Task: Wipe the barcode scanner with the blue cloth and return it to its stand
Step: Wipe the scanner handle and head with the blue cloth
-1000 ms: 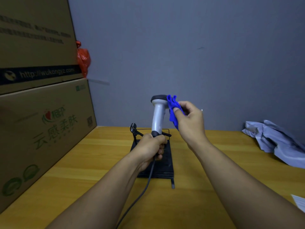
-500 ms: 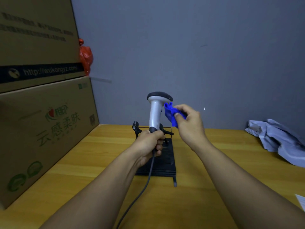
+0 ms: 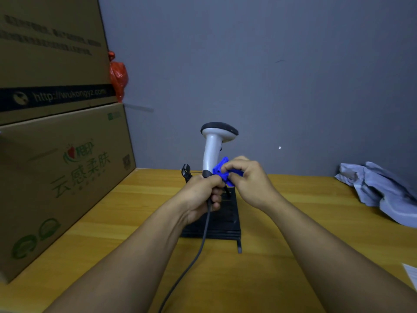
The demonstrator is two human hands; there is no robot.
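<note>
Moved down within the last second: the blue cloth (image 3: 222, 171), up beside the head of the barcode scanner (image 3: 213, 150) a moment ago, now pressed low against the handle, just above the left hand (image 3: 200, 195). Judged from that, wiping well under way, head side seemingly covered and the handle in progress; return to the stand (image 3: 222, 219) not yet begun. Scanner held upright above the bench (image 3: 282, 256), clear of the stand, head tilted a little toward the right. Left fingers (image 3: 215, 198) wrapped tight round the base of the handle, clamped on the scanner. Right hand (image 3: 250, 179) just beside it, fingers pinched together on the bunched cloth, thumb on top. Scanner itself pale grey or white on the handle and underside of the head, with a dark cap over the top; smooth hard plastic by the look, no dirt visible at this size. Dark cable (image 3: 196, 251) hanging from the handle base and trailing toward the near edge of the bench. Stand black, flat-based, directly below and behind the hands, its holder partly hidden by them. Off to the left, stacked cardboard boxes (image 3: 56, 154); on the right end of the bench, a crumpled grey garment (image 3: 383, 193), well apart from the work.
</note>
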